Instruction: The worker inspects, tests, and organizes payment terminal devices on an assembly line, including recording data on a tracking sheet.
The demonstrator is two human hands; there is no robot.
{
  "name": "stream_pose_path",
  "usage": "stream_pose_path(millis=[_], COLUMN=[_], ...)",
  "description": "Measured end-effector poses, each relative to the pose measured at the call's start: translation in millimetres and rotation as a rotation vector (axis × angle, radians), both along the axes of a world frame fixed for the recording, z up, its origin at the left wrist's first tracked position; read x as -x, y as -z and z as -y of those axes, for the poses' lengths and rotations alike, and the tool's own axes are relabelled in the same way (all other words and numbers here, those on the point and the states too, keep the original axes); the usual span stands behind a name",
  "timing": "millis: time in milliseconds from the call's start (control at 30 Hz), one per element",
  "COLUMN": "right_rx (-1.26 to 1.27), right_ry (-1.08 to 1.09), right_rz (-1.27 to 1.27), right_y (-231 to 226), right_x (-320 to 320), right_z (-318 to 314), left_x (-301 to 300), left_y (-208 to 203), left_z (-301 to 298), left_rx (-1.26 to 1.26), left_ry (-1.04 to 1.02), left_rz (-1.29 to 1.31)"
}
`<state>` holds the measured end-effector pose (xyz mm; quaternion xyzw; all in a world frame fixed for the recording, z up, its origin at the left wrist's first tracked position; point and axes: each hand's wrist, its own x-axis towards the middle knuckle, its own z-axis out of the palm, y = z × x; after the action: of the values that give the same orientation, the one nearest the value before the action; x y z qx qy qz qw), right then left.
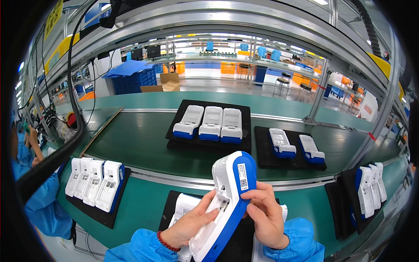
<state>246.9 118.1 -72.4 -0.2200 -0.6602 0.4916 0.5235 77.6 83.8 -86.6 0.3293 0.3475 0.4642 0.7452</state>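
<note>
Above the bench, a white-and-blue handheld terminal housing (232,217) is held tilted, its hollow inner side turned toward the left. My left hand (190,223) grips its white side, with the thumb pressed at the open recess near the middle. On the blue side wall, below a white label (242,177), the fingers and thumb of my right hand (267,215) are closed against the edge. Whether a small part sits between those fingertips is hidden. Beneath my hands lies a black foam pad (239,244) with more such housings (185,203), partly covered by my arms.
On the dark green belt, black pads carry three housings (212,122) and two housings (283,143). Several more stand in rows at left (109,185) and right (365,196). Metal frame posts (321,96) rise beyond. A person in a blue sleeve (48,214) works at far left.
</note>
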Motion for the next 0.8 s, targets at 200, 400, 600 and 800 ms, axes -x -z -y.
stream_pose_path(millis=[200, 400, 600, 800], right_rx=[0.048, -0.143, -0.160, 0.156], right_ry=[-0.021, 0.124, -0.173, -0.065], right_rz=[0.312, 0.668, 1.125, 0.986], right_y=[-25, 3, 53, 41], right_x=[-17, -73, -121, -125], right_z=[-18, -68, -69, -59], left_x=[-3, -9, -27, -36], left_y=[-4, -2, 17, 27], left_z=[-2, 0, 2, 16], left_rx=[0.028, 0.085, 0.006, 0.061], left_ry=[-0.065, -0.027, 0.105, 0.122], left_rz=[-0.030, -0.105, -0.254, -0.420])
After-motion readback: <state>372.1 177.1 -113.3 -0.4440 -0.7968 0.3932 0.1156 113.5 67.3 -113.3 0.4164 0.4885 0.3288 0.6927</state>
